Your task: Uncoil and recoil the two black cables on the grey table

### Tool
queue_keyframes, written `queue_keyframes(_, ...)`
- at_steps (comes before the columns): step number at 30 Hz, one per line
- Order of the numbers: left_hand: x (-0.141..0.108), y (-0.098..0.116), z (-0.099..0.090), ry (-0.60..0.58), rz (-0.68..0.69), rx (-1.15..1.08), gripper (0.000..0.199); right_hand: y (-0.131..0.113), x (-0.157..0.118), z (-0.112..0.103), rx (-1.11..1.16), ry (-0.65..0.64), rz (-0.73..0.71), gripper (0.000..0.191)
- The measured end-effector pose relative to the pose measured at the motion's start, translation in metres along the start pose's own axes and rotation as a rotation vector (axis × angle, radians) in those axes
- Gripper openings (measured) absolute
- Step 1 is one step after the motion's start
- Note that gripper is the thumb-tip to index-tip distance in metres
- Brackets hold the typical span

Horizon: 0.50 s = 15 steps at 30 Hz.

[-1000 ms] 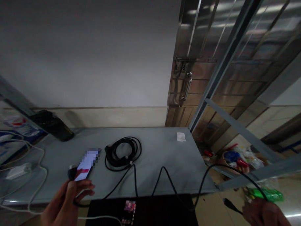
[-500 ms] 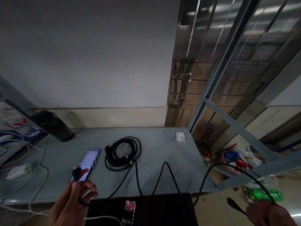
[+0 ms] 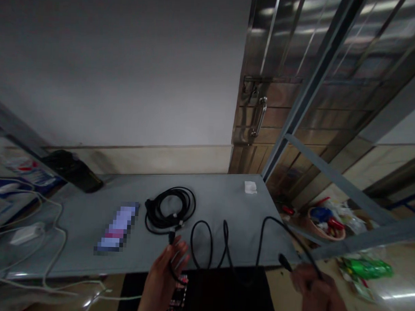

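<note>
My left hand (image 3: 164,274) pinches one end of a black cable, its dark plug (image 3: 171,237) pointing up just below a coiled black cable (image 3: 168,208) on the grey table (image 3: 223,197). At the lower right, my right hand (image 3: 315,286) is closed on the same loose cable, with another plug (image 3: 285,262) sticking out to its left. Between the hands the black cable (image 3: 211,242) runs in loops over the table's front edge. A small circuit board (image 3: 178,299) on a black surface (image 3: 223,294) is partly hidden by my left hand.
A phone (image 3: 118,227) lies left of the coil. Farther left are a dark bottle (image 3: 74,171), a white adapter (image 3: 26,233) and white cables. A white paper scrap (image 3: 250,187) lies at the right back, near a metal post (image 3: 279,149). A basket (image 3: 327,225) stands beyond.
My left hand has moved right with its plug, from over the phone to below the coil. My right hand has moved left with its end. The cable between them is more bunched.
</note>
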<state>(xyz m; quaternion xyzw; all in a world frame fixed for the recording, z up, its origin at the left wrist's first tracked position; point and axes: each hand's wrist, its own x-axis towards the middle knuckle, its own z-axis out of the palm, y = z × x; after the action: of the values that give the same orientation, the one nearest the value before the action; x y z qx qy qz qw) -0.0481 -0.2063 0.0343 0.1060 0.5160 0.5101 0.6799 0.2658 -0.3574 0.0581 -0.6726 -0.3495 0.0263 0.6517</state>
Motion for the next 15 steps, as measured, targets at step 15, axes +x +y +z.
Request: queue_keyframes(15,-0.005,0.018,0.047,-0.337,0.022,0.207,0.045,0.003,-0.080,0.165,-0.226,-1.030,-0.482,0.044)
